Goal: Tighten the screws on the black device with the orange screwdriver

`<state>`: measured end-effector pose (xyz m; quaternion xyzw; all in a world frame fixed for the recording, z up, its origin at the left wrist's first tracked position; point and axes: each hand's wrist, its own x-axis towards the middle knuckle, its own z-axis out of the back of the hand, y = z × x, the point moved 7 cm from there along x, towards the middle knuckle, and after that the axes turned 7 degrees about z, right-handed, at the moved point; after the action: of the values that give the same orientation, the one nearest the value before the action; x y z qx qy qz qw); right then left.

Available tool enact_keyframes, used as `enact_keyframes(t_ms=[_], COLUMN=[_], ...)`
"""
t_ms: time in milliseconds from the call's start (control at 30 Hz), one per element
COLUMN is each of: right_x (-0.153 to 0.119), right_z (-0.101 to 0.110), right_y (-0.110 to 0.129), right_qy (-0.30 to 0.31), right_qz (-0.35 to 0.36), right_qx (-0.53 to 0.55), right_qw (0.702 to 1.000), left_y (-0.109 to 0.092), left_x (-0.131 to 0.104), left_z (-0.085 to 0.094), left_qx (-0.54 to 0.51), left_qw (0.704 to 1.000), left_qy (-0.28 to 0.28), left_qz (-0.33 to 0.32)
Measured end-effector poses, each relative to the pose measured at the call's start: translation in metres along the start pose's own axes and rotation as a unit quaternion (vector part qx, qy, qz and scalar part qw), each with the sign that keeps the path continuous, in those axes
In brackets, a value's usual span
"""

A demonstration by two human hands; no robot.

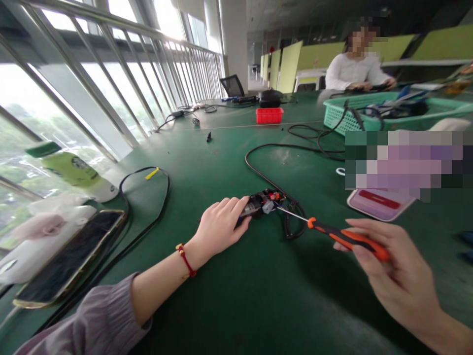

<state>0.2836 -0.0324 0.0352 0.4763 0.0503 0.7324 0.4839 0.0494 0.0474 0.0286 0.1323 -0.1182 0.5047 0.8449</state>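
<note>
On the green tabletop (221,301): left hand (220,223) grips a black electrical device (264,202); right hand (401,268) holds an orange-and-black screwdriver (343,236).
Device appears light, rigid; exposed parts (274,196) look fragile. Casing (253,206) is the safer hold.

Screwdriver (347,237) right of device (261,203)

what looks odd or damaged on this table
The device in the left hand: its end facing the screwdriver looks open, with coloured parts and wires exposed. Whether that is damage, I cannot tell.
</note>
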Motion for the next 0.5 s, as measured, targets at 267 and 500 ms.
enact_keyframes(t_ms=[267,500], right_x=[-0.001,0.0], right_z=[-0.01,0.004], right_y=[0.0,0.004], right_qy=[0.071,-0.028], right_qz=[0.001,0.028], right_qx=[0.04,-0.037], right_qw=[0.997,0.999], left_y=[0.0,0.0], left_x=[0.0,0.001], left_z=[0.001,0.0], left_qx=[-0.004,-0.005], left_qw=[1.0,1.0], left_qy=[-0.001,0.001], left_qz=[0.001,0.003])
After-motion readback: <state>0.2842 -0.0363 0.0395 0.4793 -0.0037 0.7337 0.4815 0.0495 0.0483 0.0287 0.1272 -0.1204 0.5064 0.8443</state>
